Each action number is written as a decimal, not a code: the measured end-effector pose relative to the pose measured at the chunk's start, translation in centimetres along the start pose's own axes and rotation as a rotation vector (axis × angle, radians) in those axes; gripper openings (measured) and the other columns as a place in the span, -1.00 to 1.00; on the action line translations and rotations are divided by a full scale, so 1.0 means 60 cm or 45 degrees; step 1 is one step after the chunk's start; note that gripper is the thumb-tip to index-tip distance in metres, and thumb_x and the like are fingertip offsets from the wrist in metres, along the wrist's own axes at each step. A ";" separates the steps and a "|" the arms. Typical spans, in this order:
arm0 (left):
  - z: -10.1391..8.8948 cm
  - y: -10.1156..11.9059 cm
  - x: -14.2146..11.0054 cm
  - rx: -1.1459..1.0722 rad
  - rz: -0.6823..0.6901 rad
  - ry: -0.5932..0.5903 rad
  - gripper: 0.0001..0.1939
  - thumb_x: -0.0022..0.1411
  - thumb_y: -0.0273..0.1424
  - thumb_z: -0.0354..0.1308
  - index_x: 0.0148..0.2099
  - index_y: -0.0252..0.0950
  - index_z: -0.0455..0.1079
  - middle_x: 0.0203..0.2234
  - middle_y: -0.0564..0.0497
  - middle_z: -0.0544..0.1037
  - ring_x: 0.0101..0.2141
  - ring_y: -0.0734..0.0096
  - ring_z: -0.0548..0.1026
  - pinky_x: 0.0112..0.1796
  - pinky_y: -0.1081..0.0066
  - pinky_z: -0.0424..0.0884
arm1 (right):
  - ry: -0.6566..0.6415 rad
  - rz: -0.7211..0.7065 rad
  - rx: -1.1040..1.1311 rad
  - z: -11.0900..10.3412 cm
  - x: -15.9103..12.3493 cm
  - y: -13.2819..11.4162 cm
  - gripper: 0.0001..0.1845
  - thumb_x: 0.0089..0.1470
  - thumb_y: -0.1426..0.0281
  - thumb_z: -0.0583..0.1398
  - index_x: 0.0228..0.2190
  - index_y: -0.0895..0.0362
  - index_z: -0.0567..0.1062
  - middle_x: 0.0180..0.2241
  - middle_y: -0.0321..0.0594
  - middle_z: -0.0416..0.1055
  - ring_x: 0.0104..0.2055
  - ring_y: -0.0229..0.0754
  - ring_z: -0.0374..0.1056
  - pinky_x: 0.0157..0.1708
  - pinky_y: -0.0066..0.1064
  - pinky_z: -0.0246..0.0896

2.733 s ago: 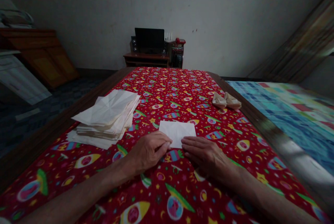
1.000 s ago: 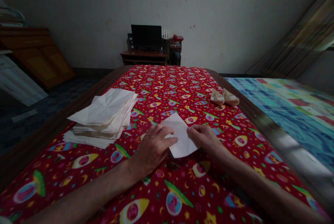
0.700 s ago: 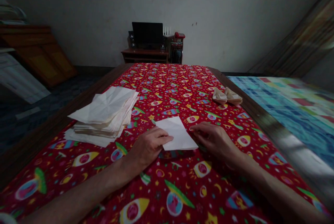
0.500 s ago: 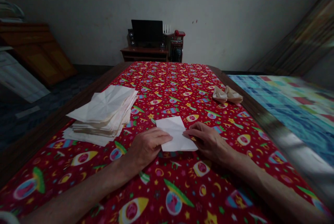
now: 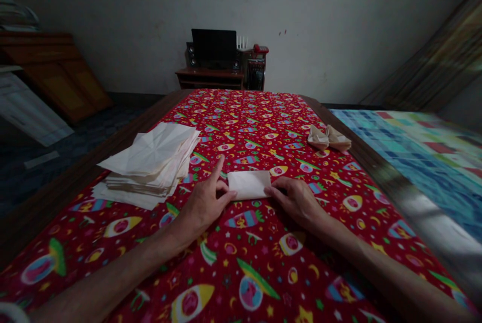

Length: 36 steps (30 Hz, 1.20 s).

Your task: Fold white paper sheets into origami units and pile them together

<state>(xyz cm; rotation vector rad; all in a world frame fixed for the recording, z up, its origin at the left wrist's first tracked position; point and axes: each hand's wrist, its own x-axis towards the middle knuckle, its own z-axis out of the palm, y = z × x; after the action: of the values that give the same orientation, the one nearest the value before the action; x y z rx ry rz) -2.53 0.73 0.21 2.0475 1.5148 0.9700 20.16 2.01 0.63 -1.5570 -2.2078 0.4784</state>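
A small white sheet of paper (image 5: 249, 184), folded into a narrow rectangle, lies flat on the red patterned tablecloth (image 5: 241, 242). My left hand (image 5: 205, 202) rests at its left edge, index finger stretched forward along the side and thumb pressing the near corner. My right hand (image 5: 297, 200) presses the right edge with its fingertips, fingers curled. Both forearms lie on the cloth.
A stack of creased white sheets (image 5: 150, 162) sits to the left. Two folded tan paper pieces (image 5: 327, 138) lie near the table's right edge. A quilted bed (image 5: 414, 162) stands on the right; a small desk with a monitor (image 5: 214, 47) against the far wall.
The sheet was turned on the cloth, then its near half was folded up over the far half, leaving a narrower rectangle. Both hands moved forward onto its ends.
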 end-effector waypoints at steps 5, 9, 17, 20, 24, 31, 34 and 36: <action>0.004 -0.011 -0.010 0.437 0.162 -0.016 -0.39 0.18 -0.47 0.11 0.26 -0.26 0.05 -0.49 0.11 0.49 -0.46 0.42 0.44 -0.42 0.46 0.33 | -0.045 0.068 -0.136 -0.005 0.017 -0.014 -0.66 0.15 0.25 0.06 -0.56 0.13 0.44 -0.61 -0.30 0.34 -0.57 -0.31 0.19 -0.54 -0.46 -0.14; 0.000 -0.013 -0.015 0.644 0.444 -0.020 -0.73 0.29 -0.47 -0.02 0.00 -0.28 0.38 -0.38 -0.03 0.49 -0.32 0.32 0.43 -0.23 0.31 0.37 | -0.042 0.075 -0.251 -0.005 0.019 -0.018 -0.67 0.14 0.24 0.06 -0.54 0.12 0.44 -0.60 -0.28 0.35 -0.57 -0.32 0.17 -0.56 -0.46 -0.19; 0.000 0.010 -0.014 0.587 0.709 -0.156 -0.69 0.32 -0.47 -0.07 0.06 -0.30 0.33 0.06 -0.08 0.38 0.11 0.22 0.26 0.10 0.12 0.20 | -0.040 0.036 -0.374 -0.005 0.023 -0.020 -0.66 0.15 0.26 0.04 -0.53 0.14 0.46 -0.58 -0.23 0.39 -0.57 -0.30 0.17 -0.56 -0.46 -0.19; 0.004 0.010 -0.020 0.563 0.734 -0.286 -0.62 0.34 -0.43 -0.10 0.17 -0.28 0.22 0.16 -0.05 0.29 0.20 0.24 0.16 0.17 0.09 0.11 | -0.036 0.031 -0.400 -0.004 0.023 -0.021 -0.63 0.17 0.25 0.03 -0.56 0.14 0.45 -0.58 -0.21 0.40 -0.57 -0.29 0.19 -0.54 -0.44 -0.17; 0.005 0.011 -0.024 0.565 0.695 -0.371 -0.60 0.35 -0.41 -0.13 0.20 -0.28 0.19 0.19 -0.06 0.26 0.21 0.24 0.14 0.18 0.08 0.12 | -0.049 0.016 -0.455 -0.004 0.023 -0.024 -0.60 0.19 0.25 0.00 -0.55 0.14 0.45 -0.57 -0.18 0.42 -0.56 -0.27 0.24 -0.54 -0.43 -0.15; 0.005 0.013 -0.024 0.558 0.674 -0.400 -0.59 0.34 -0.43 -0.11 0.21 -0.27 0.18 0.19 -0.08 0.25 0.20 0.24 0.16 0.17 0.08 0.14 | -0.056 0.050 -0.534 -0.003 0.023 -0.032 -0.60 0.20 0.25 -0.01 -0.52 0.14 0.47 -0.54 -0.14 0.45 -0.53 -0.23 0.30 -0.53 -0.41 -0.16; 0.006 0.012 -0.024 0.562 0.678 -0.416 -0.58 0.34 -0.43 -0.12 0.22 -0.25 0.15 0.20 -0.06 0.23 0.21 0.25 0.15 0.18 0.07 0.11 | -0.050 0.050 -0.537 -0.003 0.022 -0.033 -0.59 0.20 0.26 -0.01 -0.53 0.14 0.47 -0.54 -0.14 0.46 -0.52 -0.23 0.31 -0.53 -0.40 -0.16; 0.005 0.013 -0.024 0.565 0.677 -0.430 -0.58 0.34 -0.42 -0.12 0.23 -0.25 0.15 0.20 -0.06 0.23 0.21 0.24 0.14 0.18 0.06 0.11 | -0.031 0.041 -0.538 -0.002 0.022 -0.033 -0.59 0.20 0.25 -0.02 -0.53 0.14 0.47 -0.54 -0.14 0.46 -0.52 -0.23 0.31 -0.53 -0.41 -0.16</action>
<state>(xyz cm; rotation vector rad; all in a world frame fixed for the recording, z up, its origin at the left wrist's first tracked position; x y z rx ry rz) -2.04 -0.84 0.10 2.8464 1.0928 0.4231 18.23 2.60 1.89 -1.7993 -2.4166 0.0353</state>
